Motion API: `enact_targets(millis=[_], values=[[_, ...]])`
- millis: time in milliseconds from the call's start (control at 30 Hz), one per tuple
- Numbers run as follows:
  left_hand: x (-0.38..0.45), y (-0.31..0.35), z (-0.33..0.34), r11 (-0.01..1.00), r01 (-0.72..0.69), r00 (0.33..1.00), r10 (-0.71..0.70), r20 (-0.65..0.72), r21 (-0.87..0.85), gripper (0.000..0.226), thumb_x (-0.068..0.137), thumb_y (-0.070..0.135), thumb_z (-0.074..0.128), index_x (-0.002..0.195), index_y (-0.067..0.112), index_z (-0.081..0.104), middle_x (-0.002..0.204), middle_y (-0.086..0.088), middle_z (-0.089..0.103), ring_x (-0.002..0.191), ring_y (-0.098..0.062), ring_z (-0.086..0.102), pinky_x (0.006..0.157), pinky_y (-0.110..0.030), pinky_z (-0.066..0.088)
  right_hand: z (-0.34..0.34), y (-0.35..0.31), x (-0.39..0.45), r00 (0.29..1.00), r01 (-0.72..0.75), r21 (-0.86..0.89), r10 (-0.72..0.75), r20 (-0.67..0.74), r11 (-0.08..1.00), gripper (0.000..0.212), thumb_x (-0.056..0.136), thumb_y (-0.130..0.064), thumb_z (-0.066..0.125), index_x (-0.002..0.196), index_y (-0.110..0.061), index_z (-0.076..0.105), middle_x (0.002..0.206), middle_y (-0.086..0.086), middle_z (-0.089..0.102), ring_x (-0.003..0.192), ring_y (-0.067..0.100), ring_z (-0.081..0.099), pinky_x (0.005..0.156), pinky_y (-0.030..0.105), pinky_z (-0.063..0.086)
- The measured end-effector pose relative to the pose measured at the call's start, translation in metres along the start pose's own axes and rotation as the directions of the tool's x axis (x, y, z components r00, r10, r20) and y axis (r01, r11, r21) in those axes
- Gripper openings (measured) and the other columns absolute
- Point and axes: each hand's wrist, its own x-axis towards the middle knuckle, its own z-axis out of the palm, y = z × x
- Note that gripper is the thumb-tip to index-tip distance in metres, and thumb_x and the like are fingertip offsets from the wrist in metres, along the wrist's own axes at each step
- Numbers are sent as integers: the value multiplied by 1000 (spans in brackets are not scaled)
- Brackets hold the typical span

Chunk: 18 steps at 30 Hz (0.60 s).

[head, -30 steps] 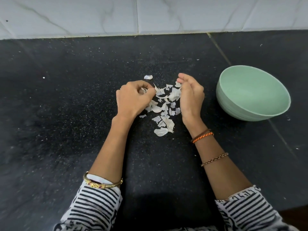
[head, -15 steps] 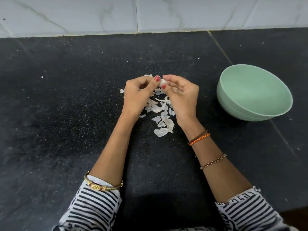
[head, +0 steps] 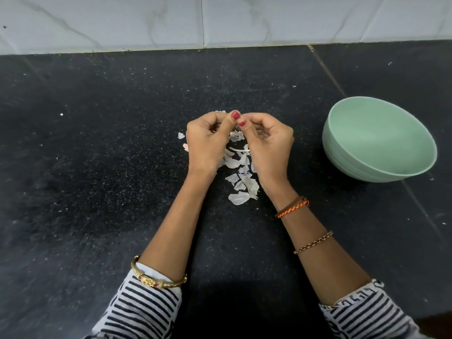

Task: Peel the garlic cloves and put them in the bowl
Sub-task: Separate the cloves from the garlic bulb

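My left hand (head: 208,143) and my right hand (head: 269,145) meet above the black counter, fingers curled, thumbs with red nails touching tip to tip. Together they pinch a small garlic clove, which the thumbs and fingers almost wholly hide. Under and just behind the hands lies a scatter of white garlic skins (head: 241,182). The pale green bowl (head: 329,145) stands to the right of my right hand, about a hand's width away. The part of its inside that I can see holds nothing.
The black speckled counter (head: 97,167) runs back to a white tiled wall (head: 146,20). A few stray skin flakes (head: 181,135) lie left of my left hand. A seam in the counter (head: 325,69) runs diagonally behind and under the bowl.
A second ago my hands were apart over the skins, the left one curled round something. They have since come together, and the thumbs now cover the clove that showed between them.
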Motion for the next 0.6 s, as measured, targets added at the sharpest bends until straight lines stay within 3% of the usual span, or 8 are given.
enact_targets(millis=[200,367,533,600], values=[[-8,-1,11,998,-58,993,61,-103,27,19,90,17,59,77,8,67,67,1,62,61,-14,52,55,-31,45,14,-6,-6,996,-37,-28,35,-77,999,15,90,-5,55,75,-8,53,66,-16,53,61,-8,53,57,9,40],[-12,-3,15,997,-59,981,67,-183,52,22,90,16,59,74,2,65,64,2,60,59,-12,51,54,-25,44,21,-11,-8,978,-177,7,177,-112,984,32,93,-6,51,64,-18,42,59,-13,46,51,-6,46,53,13,37],[-15,-2,14,995,-82,979,92,-183,58,23,89,15,60,71,3,66,62,-10,61,56,-18,48,52,-31,42,20,-14,6,898,-395,138,414,-151,908,31,94,-13,50,64,-15,50,63,-5,54,52,-1,49,58,20,43],[-13,1,11,1000,-28,975,25,-219,-9,22,89,13,61,67,11,65,59,-4,59,53,-11,47,50,-23,40,14,-13,12,900,-404,133,420,-119,905,31,94,-14,51,63,-13,51,61,-3,53,53,0,49,58,20,44]])
